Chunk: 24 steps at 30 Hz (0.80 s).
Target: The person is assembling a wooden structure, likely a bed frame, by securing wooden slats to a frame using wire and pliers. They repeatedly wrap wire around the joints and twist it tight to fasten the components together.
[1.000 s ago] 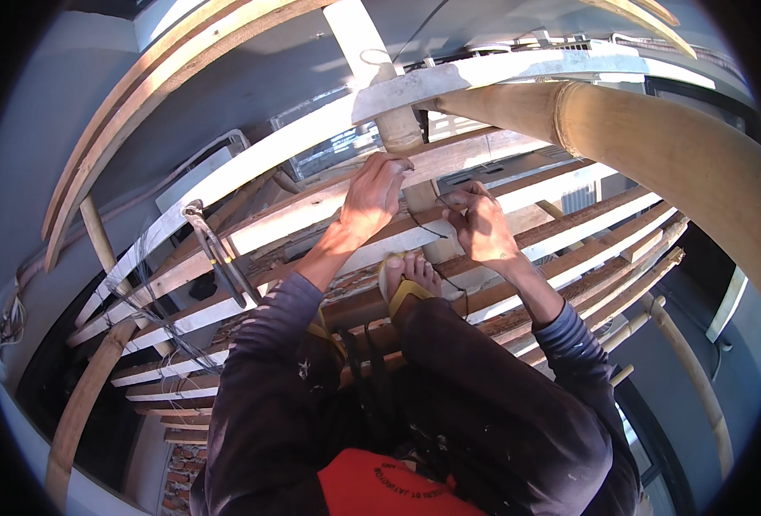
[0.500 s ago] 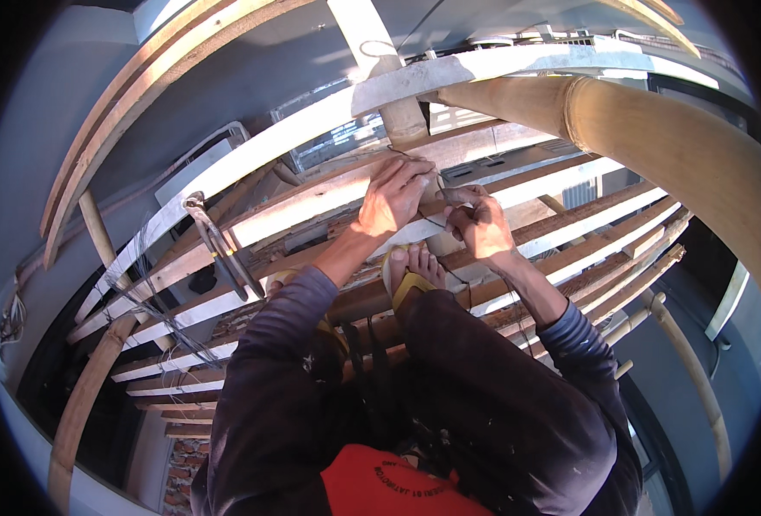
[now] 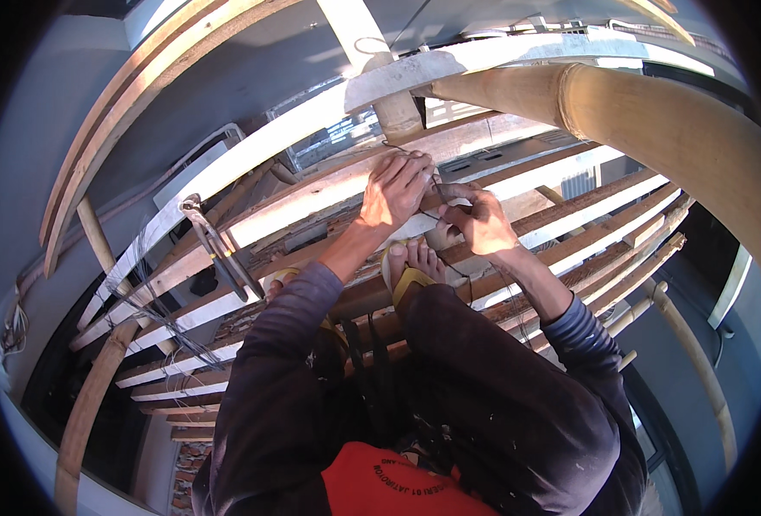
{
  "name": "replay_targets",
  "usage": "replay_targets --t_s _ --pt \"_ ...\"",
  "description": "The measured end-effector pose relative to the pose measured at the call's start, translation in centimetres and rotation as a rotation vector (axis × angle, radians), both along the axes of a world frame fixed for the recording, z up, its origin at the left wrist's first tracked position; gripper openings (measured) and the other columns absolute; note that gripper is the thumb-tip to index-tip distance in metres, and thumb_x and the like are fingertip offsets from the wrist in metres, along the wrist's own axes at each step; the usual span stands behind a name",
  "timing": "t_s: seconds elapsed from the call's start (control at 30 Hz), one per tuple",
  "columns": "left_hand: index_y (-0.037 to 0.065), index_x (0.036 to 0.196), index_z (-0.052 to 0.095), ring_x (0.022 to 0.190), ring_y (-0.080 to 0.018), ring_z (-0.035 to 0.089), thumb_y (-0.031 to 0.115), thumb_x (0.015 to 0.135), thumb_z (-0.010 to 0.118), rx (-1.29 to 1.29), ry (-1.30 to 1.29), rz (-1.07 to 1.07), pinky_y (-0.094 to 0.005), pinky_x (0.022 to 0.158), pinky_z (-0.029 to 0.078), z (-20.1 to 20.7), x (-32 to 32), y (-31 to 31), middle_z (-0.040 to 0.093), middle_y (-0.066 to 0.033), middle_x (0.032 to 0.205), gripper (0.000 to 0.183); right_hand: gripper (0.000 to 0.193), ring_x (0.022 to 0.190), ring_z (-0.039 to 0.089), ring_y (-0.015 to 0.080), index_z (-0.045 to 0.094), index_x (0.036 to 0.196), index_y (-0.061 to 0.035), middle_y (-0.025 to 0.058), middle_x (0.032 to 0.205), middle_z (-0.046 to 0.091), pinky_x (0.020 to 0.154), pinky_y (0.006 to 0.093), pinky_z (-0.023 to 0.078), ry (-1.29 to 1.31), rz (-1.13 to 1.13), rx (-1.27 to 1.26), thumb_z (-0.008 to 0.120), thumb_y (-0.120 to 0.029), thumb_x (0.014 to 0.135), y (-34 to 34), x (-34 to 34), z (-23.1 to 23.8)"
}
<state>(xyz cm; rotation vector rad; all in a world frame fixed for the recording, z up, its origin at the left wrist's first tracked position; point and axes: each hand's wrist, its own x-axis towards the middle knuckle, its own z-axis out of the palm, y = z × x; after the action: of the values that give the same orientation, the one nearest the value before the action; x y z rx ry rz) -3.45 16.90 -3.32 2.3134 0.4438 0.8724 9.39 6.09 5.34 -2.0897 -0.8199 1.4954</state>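
My left hand (image 3: 394,193) is closed at the spot where a bamboo pole (image 3: 398,119) crosses a wooden beam (image 3: 294,206). Dark thin wire (image 3: 392,145) emerges above its fingers, and more runs toward my other hand. Just to the right, my right hand (image 3: 486,225) pinches the wire between thumb and curled fingers. Both fingertips are close together, partly hiding the wire and the joint. A pair of pincers (image 3: 213,245) hangs by its jaws on the white-lit beam (image 3: 251,153) at the left, apart from my hands.
My sandalled foot (image 3: 412,262) rests on the wooden slats (image 3: 561,219), with gaps between them. A thick bamboo pole (image 3: 656,129) crosses at the upper right. Loose wires (image 3: 161,318) drape over slats at the left. An upright bamboo pole (image 3: 88,413) stands lower left.
My right hand has turned slightly, its fingers curling lower around the wire. My left hand stays at the joint with its fingers shifted a little. The whole view has tilted slightly.
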Motion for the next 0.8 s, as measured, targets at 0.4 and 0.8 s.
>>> replay_targets --t_s 0.4,0.8 --pt "-0.001 0.09 0.06 0.084 -0.0289 0.057 -0.003 0.075 0.06 -0.172 0.045 0.097 -0.0365 0.074 0.048 0.8 0.3 1.6 0.061 -0.011 0.093 0.015 0.03 0.095 0.06 0.032 0.062 0.109 -0.0009 0.0194 0.098 0.064 0.083 0.0368 0.046 -0.177 0.016 -0.002 0.054 -0.008 0.081 -1.1 0.8 3.8" --pt "0.0 0.089 0.06 0.091 -0.0287 0.058 0.001 0.066 0.068 -0.173 0.029 -0.014 -0.0363 0.08 0.048 1.3 -0.4 1.9 0.061 -0.0107 0.095 0.025 0.026 0.072 0.06 0.0194 0.062 0.105 0.0043 0.0162 0.076 0.063 0.067 0.0325 0.047 0.087 -0.155 -0.084 0.053 -0.009 0.084 3.9 -1.3 4.3"
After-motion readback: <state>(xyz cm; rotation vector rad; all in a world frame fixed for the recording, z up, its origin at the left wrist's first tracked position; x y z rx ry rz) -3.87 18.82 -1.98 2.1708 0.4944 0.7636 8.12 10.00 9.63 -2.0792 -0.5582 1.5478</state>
